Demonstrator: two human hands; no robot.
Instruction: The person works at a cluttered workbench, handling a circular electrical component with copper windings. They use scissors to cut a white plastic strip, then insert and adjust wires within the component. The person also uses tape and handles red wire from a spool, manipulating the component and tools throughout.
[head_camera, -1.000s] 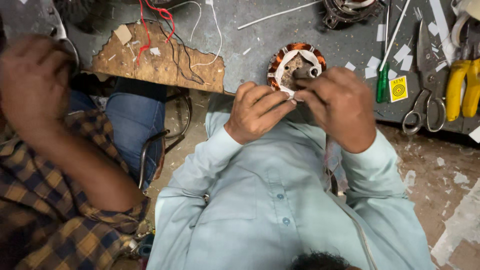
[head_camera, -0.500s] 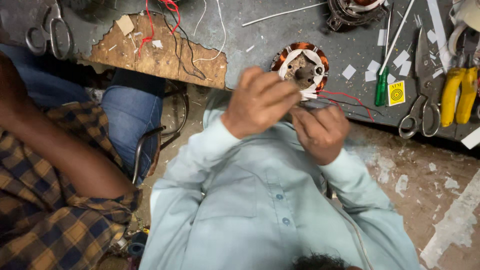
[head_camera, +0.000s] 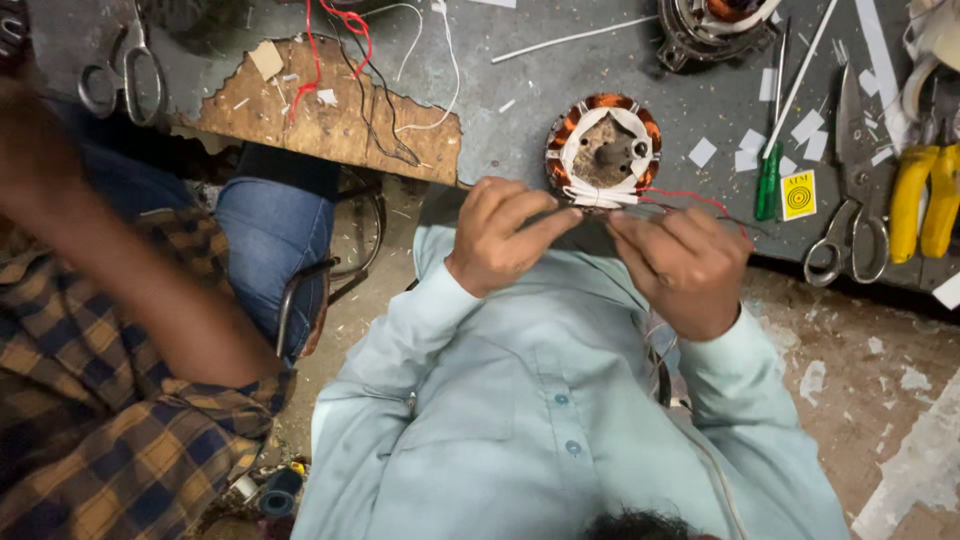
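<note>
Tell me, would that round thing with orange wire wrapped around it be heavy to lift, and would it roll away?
The wound coil is probably heavy for its size, being packed with copper wire around metal. It lies flat, so it likely won't roll. Its red lead looks thin and floppy.

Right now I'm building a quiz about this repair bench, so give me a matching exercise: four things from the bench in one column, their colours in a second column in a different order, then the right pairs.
Things:
1. screwdriver handle
2. winding coils on the stator just beyond the left hand and right hand
3. pliers handles
4. co-worker's shirt sleeve

Colours:
A. yellow
B. dark blue and tan plaid
C. green
D. copper orange

Pairs: 1-C, 2-D, 3-A, 4-B
</note>
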